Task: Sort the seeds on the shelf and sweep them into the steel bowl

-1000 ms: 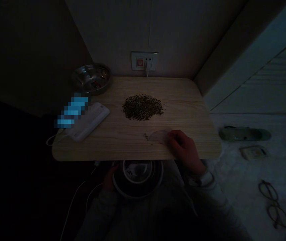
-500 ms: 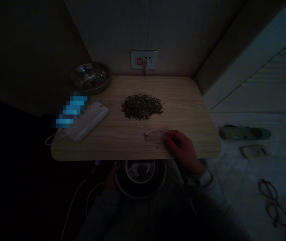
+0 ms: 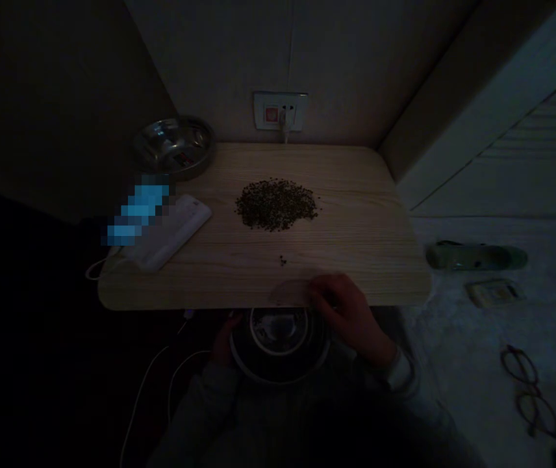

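My right hand pinches a thin, see-through curved piece and holds it at the table's front edge. What that piece is exactly, I cannot make out in the dim light. Below the edge, my left hand grips the left side of a round bowl, partly covered by the tabletop. Some dark specks show inside the bowl. On the wooden table lies a spread-out pile of small dark grains. A few loose grains sit apart, between the pile and my right hand.
A metal bowl stands at the table's back left. Nearby are a white power bank-like block with a cable and a lit, blurred screen. A wall socket is behind; glasses and a green case lie right.
My right hand has drawn the see-through piece toward the front edge and slightly left. The few grains that were beside it now lie behind it. The held bowl has shifted slightly right.
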The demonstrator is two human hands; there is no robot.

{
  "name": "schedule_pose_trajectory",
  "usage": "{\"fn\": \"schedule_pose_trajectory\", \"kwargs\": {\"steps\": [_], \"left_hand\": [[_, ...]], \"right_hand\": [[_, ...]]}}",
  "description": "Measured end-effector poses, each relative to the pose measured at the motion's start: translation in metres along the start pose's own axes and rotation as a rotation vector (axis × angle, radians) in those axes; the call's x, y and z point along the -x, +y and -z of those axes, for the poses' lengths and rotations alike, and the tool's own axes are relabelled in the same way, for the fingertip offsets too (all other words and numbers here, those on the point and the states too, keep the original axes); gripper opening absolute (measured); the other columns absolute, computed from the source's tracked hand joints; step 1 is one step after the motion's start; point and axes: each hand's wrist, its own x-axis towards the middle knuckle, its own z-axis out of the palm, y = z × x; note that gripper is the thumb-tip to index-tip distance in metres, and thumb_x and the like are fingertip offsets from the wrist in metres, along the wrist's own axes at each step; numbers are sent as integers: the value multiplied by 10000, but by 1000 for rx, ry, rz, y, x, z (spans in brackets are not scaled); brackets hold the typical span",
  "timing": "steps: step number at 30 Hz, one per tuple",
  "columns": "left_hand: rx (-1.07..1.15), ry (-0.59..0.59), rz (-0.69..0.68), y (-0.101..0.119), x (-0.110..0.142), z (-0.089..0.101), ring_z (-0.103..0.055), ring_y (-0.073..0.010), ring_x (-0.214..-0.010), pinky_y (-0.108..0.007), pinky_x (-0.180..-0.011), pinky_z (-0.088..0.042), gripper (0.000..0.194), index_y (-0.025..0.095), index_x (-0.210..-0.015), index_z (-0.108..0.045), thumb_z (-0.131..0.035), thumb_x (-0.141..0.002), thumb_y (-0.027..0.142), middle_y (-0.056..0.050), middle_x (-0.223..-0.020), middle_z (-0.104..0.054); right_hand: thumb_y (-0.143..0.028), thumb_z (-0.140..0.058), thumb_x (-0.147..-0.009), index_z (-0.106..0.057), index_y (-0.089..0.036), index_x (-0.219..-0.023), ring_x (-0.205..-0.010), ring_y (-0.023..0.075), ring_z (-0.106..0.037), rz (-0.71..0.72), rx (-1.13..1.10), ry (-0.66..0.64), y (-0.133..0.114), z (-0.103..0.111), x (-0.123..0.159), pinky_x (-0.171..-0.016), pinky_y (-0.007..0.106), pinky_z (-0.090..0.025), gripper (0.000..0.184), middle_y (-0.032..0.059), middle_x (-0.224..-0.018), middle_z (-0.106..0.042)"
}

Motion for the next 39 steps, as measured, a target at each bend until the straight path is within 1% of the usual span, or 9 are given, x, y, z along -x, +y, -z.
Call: {"fn": "schedule_pose_trajectory", "kwargs": {"steps": [4,7,10,14,18,23,27,31,39], "left_hand": [[-9,-25,29,8,6,-4,-554,-270,-852,-393,-871,-326,142,223,-396,-558,-553,-460,97,-12,-515,-624],[25,-17,70,10,8,-5,-565,-260,-823,-393,-866,-331,130,220,-399,-558,-552,-470,111,-14,-510,-625],[52,-15,84,7,6,-4,-576,-246,-784,-386,-849,-351,137,227,-396,-555,-549,-482,120,-9,-515,-632],[27,26,36,5,4,-2,-570,-250,-805,-362,-872,-334,188,234,-378,-555,-536,-455,64,0,-502,-625],[97,21,138,7,5,-6,-574,-257,-802,-385,-843,-361,193,220,-376,-558,-509,-508,87,-20,-496,-621],[83,-1,170,11,7,-7,-576,-254,-797,-390,-844,-358,193,207,-382,-568,-498,-512,82,-22,-472,-608],[57,51,90,10,8,-4,-575,-250,-798,-377,-864,-342,198,219,-369,-558,-507,-488,70,-12,-487,-617],[30,50,31,10,8,-3,-564,-253,-836,-377,-889,-312,166,226,-385,-559,-543,-478,89,-5,-501,-624],[59,47,73,6,2,3,-568,-252,-832,-378,-883,-319,146,226,-410,-575,-535,-519,136,-12,-506,-626]], "right_hand": [[-216,-444,-776,-534,-186,-848,-689,146,-498,33,-46,-59,-5,1,5,-682,308,-377,119,25,-727,-577],[-234,-451,-772,-526,-191,-876,-725,145,-513,-43,-153,-62,-3,2,6,-663,283,-401,136,32,-786,-576],[-249,-451,-770,-505,-188,-906,-729,138,-525,-145,-239,32,4,5,1,-633,254,-416,158,32,-818,-573],[-264,-444,-769,-499,-193,-911,-682,135,-527,-201,-196,161,13,7,-10,-586,240,-410,168,18,-771,-576],[-271,-439,-767,-498,-192,-935,-674,145,-530,-208,-133,199,16,7,-21,-593,255,-407,194,22,-762,-578],[-285,-418,-778,-494,-200,-948,-682,158,-525,-208,-52,172,14,3,-25,-612,283,-403,205,26,-763,-580],[-294,-426,-775,-503,-196,-935,-719,166,-518,-168,-36,127,13,1,-21,-651,302,-402,202,40,-815,-586],[-297,-440,-770,-507,-200,-929,-737,165,-517,-145,-88,94,11,0,-16,-658,300,-407,198,40,-823,-580],[-289,-438,-776,-490,-197,-925,-734,153,-525,-186,-194,98,9,1,-12,-643,281,-414,183,34,-815,-569]]}}
